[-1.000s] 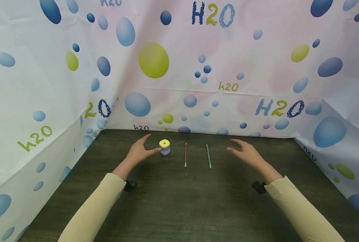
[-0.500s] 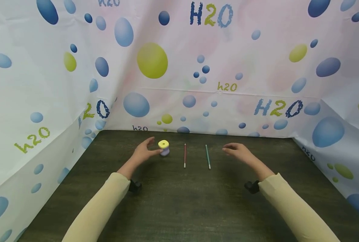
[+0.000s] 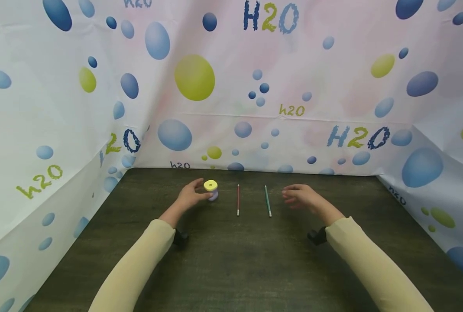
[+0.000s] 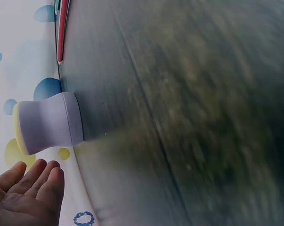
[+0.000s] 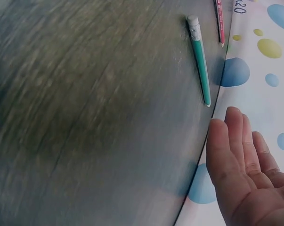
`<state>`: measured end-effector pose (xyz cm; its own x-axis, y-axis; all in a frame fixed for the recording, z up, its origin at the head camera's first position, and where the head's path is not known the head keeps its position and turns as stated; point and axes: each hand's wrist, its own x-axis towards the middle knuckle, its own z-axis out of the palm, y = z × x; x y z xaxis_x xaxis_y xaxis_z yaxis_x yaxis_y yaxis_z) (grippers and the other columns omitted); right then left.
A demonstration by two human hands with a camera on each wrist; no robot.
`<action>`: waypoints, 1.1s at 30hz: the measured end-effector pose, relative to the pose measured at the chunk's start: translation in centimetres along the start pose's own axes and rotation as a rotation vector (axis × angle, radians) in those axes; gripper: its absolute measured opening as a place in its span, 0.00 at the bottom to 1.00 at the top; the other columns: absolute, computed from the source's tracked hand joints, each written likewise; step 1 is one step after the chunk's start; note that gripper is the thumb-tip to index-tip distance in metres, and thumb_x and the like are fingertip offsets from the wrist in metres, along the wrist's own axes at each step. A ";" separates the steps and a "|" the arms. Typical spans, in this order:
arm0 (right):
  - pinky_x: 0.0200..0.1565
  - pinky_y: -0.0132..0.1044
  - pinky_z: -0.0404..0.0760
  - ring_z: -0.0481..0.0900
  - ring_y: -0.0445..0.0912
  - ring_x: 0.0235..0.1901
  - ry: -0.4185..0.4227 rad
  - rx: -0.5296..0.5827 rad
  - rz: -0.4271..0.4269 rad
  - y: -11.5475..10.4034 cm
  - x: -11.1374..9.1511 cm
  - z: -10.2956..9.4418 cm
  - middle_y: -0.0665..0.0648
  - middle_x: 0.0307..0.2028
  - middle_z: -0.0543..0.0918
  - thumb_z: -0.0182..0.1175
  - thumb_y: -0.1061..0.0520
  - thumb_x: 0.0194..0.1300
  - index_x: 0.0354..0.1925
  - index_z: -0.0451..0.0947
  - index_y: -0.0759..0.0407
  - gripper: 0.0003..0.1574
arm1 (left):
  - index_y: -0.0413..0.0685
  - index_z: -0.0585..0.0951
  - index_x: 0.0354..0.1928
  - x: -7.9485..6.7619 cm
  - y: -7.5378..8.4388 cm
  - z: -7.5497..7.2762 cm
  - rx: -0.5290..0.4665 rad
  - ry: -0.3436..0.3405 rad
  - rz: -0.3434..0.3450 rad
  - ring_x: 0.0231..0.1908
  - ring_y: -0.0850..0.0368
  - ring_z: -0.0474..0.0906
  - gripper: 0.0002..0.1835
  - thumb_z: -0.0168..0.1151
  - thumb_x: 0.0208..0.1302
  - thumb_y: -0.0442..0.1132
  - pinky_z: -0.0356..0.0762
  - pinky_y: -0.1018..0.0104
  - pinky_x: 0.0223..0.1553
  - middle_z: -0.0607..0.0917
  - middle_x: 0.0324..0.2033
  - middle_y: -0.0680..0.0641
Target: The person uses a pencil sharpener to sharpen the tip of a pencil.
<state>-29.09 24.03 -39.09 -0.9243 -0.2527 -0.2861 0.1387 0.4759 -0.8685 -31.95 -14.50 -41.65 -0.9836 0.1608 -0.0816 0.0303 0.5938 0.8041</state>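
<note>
A lilac, waisted container with a yellow top stands upright on the dark table; a small dark hole shows in that top. My left hand is at its left side, fingers and thumb spread around it. In the left wrist view the fingers are apart from it. To its right lie a red pencil and a green pencil with a white eraser. My right hand hovers to the right of the green pencil, fingers extended, holding nothing.
The dark wooden table stretches toward the person. A white sheet with blue and green dots rises behind it and along both sides. A dark wrist camera hangs under the right wrist, and another under the left.
My left hand has moved right and closer around the lilac container. My right hand has come left toward the green pencil. The container and both pencils stay where they were.
</note>
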 end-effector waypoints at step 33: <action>0.64 0.48 0.80 0.72 0.64 0.70 -0.050 0.122 0.131 -0.2 3.7 2.6 0.77 0.73 0.64 0.47 0.55 0.81 0.76 0.53 0.76 0.37 | 0.37 0.60 0.78 1.1 0.3 0.9 -0.037 -0.008 -0.063 0.73 0.36 0.67 0.40 0.66 0.70 0.42 0.69 0.43 0.71 0.68 0.74 0.32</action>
<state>-31.60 20.86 -41.02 -0.8771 -0.2385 -0.4169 0.3014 0.4025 -0.8644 -32.83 -13.48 -42.04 -0.9820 0.1300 -0.1373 -0.0385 0.5736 0.8183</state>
